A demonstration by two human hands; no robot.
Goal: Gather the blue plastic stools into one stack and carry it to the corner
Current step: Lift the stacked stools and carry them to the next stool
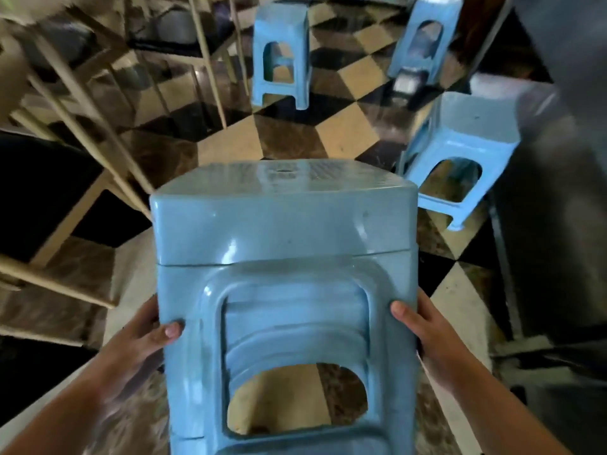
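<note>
Nested stack of blue plastic stools held upright in foreground, gripped at both sides by left hand and right hand. Three single blue stools seen ahead on checkered tile floor, not yet gathered. Corner carry judged pending.

A nested stack of blue stools stands nearest; three single stools stand upright beyond.

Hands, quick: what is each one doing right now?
Left hand: grips the left side of the stack of blue plastic stools.
Right hand: grips the stack's right side.
</note>
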